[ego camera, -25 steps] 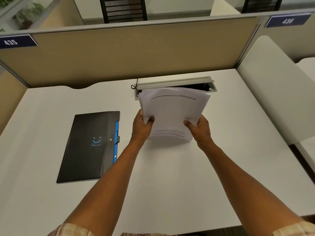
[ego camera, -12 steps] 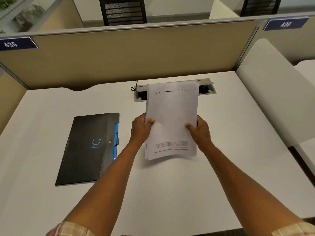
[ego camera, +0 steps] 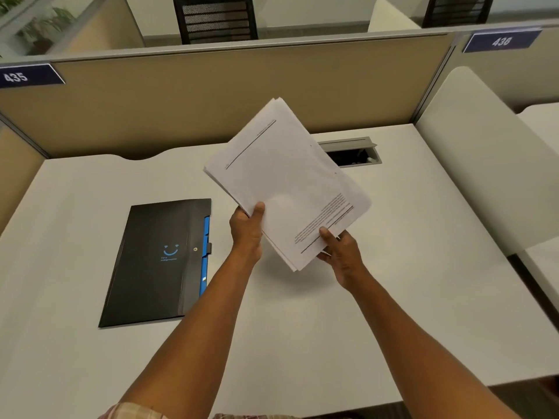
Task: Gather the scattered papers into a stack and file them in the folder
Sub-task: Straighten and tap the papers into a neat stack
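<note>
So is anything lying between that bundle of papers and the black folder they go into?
Nothing visible lies between them: bare desk separates the papers from the folder. The folder itself looks closed, flat on the desk.

Both hands [ego camera: 246, 229] [ego camera: 343, 252] clasped, arms outstretched

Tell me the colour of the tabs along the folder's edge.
Blue tabs on the black folder, clearest in the head view.
</note>
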Demonstrator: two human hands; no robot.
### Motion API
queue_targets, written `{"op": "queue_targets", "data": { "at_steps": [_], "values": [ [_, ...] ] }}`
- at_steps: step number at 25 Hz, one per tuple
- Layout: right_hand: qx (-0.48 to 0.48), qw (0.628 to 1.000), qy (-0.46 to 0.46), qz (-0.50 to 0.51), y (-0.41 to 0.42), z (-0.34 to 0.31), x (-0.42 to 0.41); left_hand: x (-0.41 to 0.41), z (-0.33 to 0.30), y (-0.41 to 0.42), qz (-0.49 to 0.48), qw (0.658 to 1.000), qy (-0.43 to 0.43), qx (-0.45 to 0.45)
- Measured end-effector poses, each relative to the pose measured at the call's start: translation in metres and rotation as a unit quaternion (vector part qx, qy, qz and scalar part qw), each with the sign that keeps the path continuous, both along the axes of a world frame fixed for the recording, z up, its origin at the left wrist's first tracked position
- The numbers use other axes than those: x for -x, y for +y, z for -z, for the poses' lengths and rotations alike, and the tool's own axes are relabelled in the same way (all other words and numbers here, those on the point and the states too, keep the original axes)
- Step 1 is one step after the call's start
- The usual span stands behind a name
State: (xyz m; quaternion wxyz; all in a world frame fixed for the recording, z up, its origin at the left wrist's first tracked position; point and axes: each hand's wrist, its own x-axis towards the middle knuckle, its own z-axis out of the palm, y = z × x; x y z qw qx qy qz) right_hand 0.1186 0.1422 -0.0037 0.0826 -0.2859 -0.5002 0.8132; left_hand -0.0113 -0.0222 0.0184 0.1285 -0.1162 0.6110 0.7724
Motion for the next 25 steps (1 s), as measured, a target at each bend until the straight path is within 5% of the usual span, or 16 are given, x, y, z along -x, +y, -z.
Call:
{"op": "queue_targets", "data": {
  "at_steps": [3, 9, 15, 20, 25],
  "values": [
    [-0.058, 0.997, 0.01, 0.047, 0.001, -0.013, 0.01, -0.013, -0.002, 0.006, 0.023, 0.997, -0.029, -0.063],
    [-0.186, 0.979, 0.072, 0.049, 0.049, -0.04, 0.007, 0.039, -0.05, -0.043, 0.135, 0.989, 0.02, -0.051],
    [-0.233, 0.969, 0.08, 0.01, 0.076, -0.052, -0.002, 0.073, -0.092, -0.066, 0.392, 0.91, 0.093, 0.099],
    [-0.282, 0.958, 0.002, 0.045, 0.078, -0.032, -0.003, 0.057, -0.064, -0.05, 0.392, 0.894, 0.083, 0.203],
    [-0.354, 0.929, -0.073, 0.084, 0.079, -0.015, 0.007, 0.035, -0.024, -0.03, 0.284, 0.917, 0.083, 0.266]
  ]
}}
